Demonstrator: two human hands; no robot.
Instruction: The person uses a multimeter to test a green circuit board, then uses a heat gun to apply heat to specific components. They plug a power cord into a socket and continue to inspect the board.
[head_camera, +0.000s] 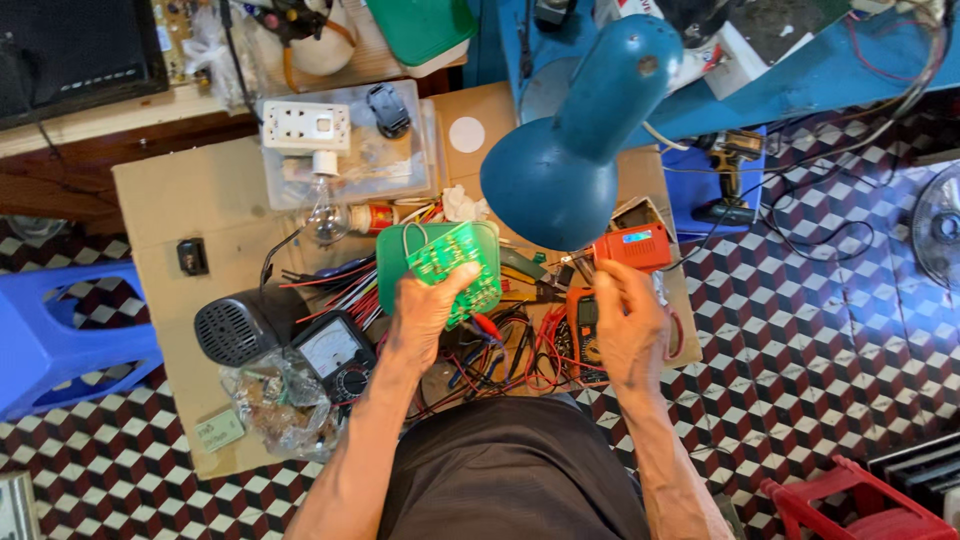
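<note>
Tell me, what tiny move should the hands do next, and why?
Probably bring the right hand a little toward the green circuit board. The left hand holds the board up, and the right hand's thin tool is close beside it but apart.

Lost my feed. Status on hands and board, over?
Left hand grips green circuit board. Right hand pinches thin tool, tip hidden. Blue lamp overhangs bench.

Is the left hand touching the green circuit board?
Touching. The head view shows the left hand holding the green circuit board, thumb pressed across its face and fingers behind it.
</note>
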